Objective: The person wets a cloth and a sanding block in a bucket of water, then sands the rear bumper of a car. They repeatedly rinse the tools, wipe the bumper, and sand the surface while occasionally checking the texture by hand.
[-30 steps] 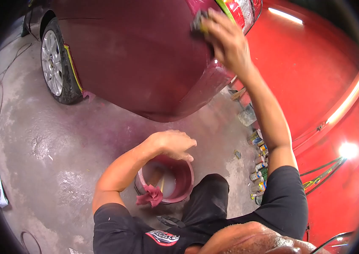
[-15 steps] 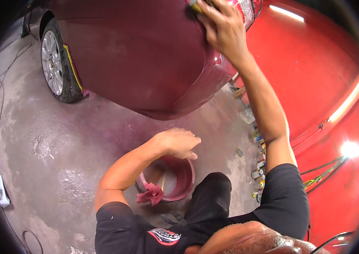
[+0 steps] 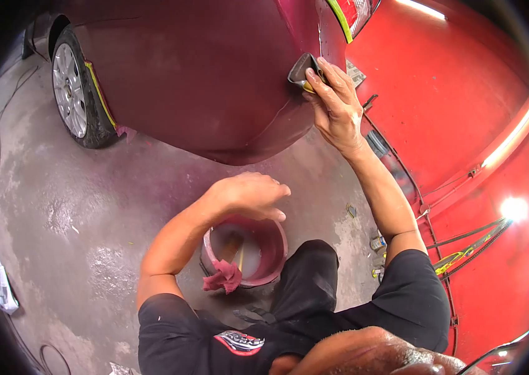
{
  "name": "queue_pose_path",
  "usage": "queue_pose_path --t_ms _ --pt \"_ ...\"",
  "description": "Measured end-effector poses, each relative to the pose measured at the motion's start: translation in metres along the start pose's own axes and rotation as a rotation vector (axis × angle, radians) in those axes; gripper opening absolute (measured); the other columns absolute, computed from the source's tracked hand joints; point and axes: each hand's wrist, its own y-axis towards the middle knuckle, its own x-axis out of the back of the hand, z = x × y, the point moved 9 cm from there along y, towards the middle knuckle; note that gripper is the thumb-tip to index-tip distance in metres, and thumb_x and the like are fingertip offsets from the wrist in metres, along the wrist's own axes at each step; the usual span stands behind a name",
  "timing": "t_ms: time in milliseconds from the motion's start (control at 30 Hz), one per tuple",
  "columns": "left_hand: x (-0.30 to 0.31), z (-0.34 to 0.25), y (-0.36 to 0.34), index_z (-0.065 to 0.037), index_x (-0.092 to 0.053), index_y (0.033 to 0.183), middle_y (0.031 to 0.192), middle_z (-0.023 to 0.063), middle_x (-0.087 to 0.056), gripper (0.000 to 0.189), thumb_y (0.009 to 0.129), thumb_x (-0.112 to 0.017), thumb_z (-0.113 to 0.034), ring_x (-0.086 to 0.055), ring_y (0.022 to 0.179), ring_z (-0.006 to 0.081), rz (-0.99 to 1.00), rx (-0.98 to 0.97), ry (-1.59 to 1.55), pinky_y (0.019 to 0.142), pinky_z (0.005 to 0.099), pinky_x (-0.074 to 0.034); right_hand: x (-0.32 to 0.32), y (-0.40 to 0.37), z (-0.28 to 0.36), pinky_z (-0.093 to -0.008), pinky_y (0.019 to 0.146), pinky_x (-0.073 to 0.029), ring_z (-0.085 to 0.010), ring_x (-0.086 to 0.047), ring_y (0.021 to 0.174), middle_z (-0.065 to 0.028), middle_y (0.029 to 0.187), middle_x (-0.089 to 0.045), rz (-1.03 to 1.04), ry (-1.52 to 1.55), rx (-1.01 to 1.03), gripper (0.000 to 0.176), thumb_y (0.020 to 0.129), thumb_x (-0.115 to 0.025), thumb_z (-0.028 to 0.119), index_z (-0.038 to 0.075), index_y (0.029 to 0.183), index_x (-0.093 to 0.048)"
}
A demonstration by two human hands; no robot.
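My right hand [image 3: 339, 115] grips a folded dark sheet of sandpaper [image 3: 302, 67] with a bit of yellow showing at its lower edge. It is at the rear corner of a dull maroon car body [image 3: 202, 75], apparently against the panel. Above the bucket [image 3: 281, 253], my left hand [image 3: 253, 194] hovers with nothing in it, fingers loosely bent and thumb apart. Cloudy liquid and a stick-like piece are inside the maroon bucket. A wet red cloth [image 3: 224, 277] hangs over its near rim.
Yellow-green tape [image 3: 341, 19] edges the tail light. A wheel [image 3: 72, 87] stands at the left. Several cans [image 3: 377, 244] are on the floor beside the red wall [image 3: 464, 125], where cables hang. A white bag [image 3: 1, 284] lies far left.
My right hand has come down with the sandpaper from near the tail light to the lower rear corner. My left hand has shifted slightly left and up.
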Motion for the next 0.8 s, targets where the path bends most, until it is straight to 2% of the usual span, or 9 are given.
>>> queue_pose_path --t_ms 100,133,200,300,400,467,500,600,800 --pt "0.0 0.008 -0.001 -0.003 -0.057 0.131 0.118 0.0222 -0.067 0.059 0.09 -0.066 -0.044 -0.062 0.112 0.0416 -0.02 0.015 -0.003 0.095 0.0493 -0.048 0.0 0.053 -0.017 -0.0412 0.081 -0.052 -0.0333 -0.064 0.1 -0.0148 0.115 -0.067 -0.025 0.056 0.086 0.019 0.082 -0.071 0.007 0.007 0.101 -0.072" --pt "-0.002 0.011 0.003 -0.002 -0.056 0.132 0.118 0.0222 -0.067 0.06 0.09 -0.066 -0.044 -0.062 0.112 0.0416 -0.035 0.029 0.034 0.095 0.0495 -0.048 -0.017 0.072 -0.053 -0.0419 0.078 -0.052 -0.0338 -0.064 0.095 -0.0151 0.114 -0.067 0.097 -0.064 -0.142 0.017 0.081 -0.072 0.01 0.006 0.098 -0.072" --pt "0.004 0.007 0.004 -0.001 -0.056 0.132 0.118 0.0221 -0.067 0.06 0.091 -0.066 -0.043 -0.062 0.112 0.0408 -0.046 0.048 0.038 0.094 0.0492 -0.049 -0.018 0.101 -0.048 -0.041 0.102 -0.047 -0.0327 -0.058 0.121 -0.0181 0.133 -0.06 0.061 0.095 0.011 0.036 0.086 -0.071 0.012 0.006 0.121 -0.068" --pt "0.032 0.012 -0.008 0.0 -0.059 0.127 0.112 0.0217 -0.069 0.051 0.091 -0.068 -0.035 -0.065 0.106 0.0403 -0.169 -0.012 -0.085 0.09 0.0468 -0.052 -0.005 0.076 -0.041 -0.0412 0.103 -0.047 -0.033 -0.059 0.122 -0.0192 0.136 -0.059 0.1 0.107 -0.117 0.042 0.086 -0.072 0.013 0.007 0.127 -0.066" --pt "0.032 0.042 -0.021 -0.004 -0.068 0.112 0.104 0.0209 -0.07 0.035 0.091 -0.068 -0.031 -0.068 0.097 0.0374 -0.178 0.214 -0.207 0.085 0.046 -0.052 -0.005 0.034 -0.03 -0.045 0.104 -0.046 -0.0385 -0.057 0.124 -0.0236 0.138 -0.057 0.141 0.005 -0.24 0.051 0.082 -0.078 0.019 0.008 0.13 -0.066" --pt "-0.015 0.065 -0.019 -0.005 -0.069 0.11 0.104 0.0206 -0.07 0.034 0.091 -0.068 -0.033 -0.067 0.098 0.0376 -0.119 0.263 -0.245 0.085 0.0464 -0.052 0.004 -0.004 -0.015 -0.04 0.088 -0.051 -0.0325 -0.063 0.101 -0.0154 0.111 -0.067 -0.144 0.026 -0.225 0.033 0.076 -0.08 0.008 0.007 0.108 -0.071" --pt "-0.048 0.081 -0.017 -0.006 -0.07 0.109 0.103 0.0204 -0.07 0.033 0.092 -0.068 -0.034 -0.067 0.099 0.0378 -0.067 0.299 -0.261 0.086 0.0468 -0.052 -0.005 -0.032 -0.003 -0.0417 0.089 -0.05 -0.034 -0.061 0.104 -0.0175 0.115 -0.064 -0.223 0.025 -0.198 0.039 0.074 -0.081 0.007 0.007 0.11 -0.069" --pt "-0.141 0.114 -0.021 -0.004 -0.049 0.141 0.142 0.0202 -0.05 0.073 0.089 -0.068 -0.049 -0.05 0.128 0.0415 -0.087 0.391 0.042 0.107 0.0486 -0.043 -0.055 -0.134 0.039 -0.0461 0.093 -0.049 -0.0389 -0.055 0.113 -0.0235 0.13 -0.054 -0.326 0.024 -0.165 0.052 0.069 -0.083 0.002 0.005 0.118 -0.063" --pt "-0.182 0.137 -0.025 -0.003 -0.032 0.152 0.157 0.0234 -0.029 0.091 0.087 -0.067 -0.055 -0.031 0.143 0.0457 -0.124 0.438 0.112 0.116 0.056 -0.029 -0.055 -0.138 0.038 -0.0448 0.094 -0.048 -0.0378 -0.055 0.111 -0.022 0.125 -0.053 -0.434 0.036 -0.306 0.051 0.072 -0.082 0.002 0.004 0.119 -0.063"
